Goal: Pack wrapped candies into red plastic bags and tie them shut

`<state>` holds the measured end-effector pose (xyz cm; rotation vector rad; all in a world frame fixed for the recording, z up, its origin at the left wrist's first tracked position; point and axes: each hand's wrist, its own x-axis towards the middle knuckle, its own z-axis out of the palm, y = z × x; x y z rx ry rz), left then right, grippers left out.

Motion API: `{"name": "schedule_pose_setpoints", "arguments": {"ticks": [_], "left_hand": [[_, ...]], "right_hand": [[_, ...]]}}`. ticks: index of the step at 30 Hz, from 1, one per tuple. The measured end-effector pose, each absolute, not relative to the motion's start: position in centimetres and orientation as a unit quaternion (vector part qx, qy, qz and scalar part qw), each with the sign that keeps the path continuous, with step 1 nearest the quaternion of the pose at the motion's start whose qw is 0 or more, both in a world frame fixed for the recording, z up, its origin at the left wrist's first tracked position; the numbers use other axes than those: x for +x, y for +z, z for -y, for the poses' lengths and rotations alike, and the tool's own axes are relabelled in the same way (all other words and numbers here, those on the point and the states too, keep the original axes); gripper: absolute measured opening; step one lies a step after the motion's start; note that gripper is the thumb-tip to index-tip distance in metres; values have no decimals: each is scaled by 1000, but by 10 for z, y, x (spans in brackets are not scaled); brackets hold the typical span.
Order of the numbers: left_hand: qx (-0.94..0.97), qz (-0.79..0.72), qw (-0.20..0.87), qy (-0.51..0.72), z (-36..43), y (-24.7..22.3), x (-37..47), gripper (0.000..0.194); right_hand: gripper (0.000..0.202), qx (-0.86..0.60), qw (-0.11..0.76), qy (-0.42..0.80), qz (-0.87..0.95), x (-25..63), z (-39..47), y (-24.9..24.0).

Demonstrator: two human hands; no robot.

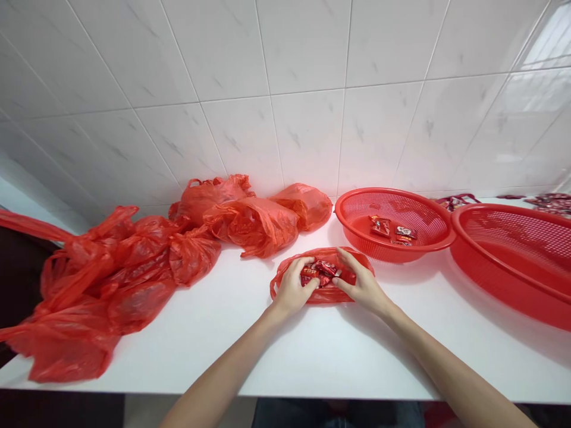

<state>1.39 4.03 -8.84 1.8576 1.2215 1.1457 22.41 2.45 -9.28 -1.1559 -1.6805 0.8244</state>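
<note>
Several small shiny red snack packets (pixel 325 268) sit in the mouth of a red plastic bag (pixel 332 295) on the white table. My left hand (pixel 294 286) reaches into the bag's left side, thumb and fingers apart against the packets. From the right, my right hand (pixel 360 284) curves around the same group, its thumb near a packet's pale edge and its forefinger raised apart. Both hands are open in a loose cup, and some fingertips are hidden inside the bag.
Behind the bag, a red mesh basket (pixel 352 236) holds a few packets (pixel 405 232). A larger red basket (pixel 513 291) stands to the right. Filled red bags (pixel 138 267) line the left and back by the tiled wall (pixel 307 131). More packets (pixel 553 203) lie at far right.
</note>
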Motion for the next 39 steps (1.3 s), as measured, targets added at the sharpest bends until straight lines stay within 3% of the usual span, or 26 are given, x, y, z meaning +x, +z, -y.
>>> {"name": "schedule_pose_setpoints", "arguments": {"ticks": [3,7,10,16,22,30,39], "left_hand": [[754,-452,256,401,-39,-90,13,32],[783,-476,221,334,-37,-89,11,23],[793,-492,212,291,-36,-86,10,21],[809,-494,226,224,-34,-80,5,38],[817,-484,219,224,-35,-79,5,35],[818,-471,212,254,-37,-81,4,50],[822,-454,211,270,-36,-79,4,45]], "right_hand": [[62,-472,448,289,702,223,-24,-89],[27,-457,437,246,735,220,-23,-85],[18,-448,415,231,758,218,-22,-86],[24,-454,366,206,786,214,-20,-95],[35,-465,337,168,801,212,-20,-98],[35,-481,311,149,806,210,-18,-100],[40,-493,302,163,799,210,-17,-100]]}}
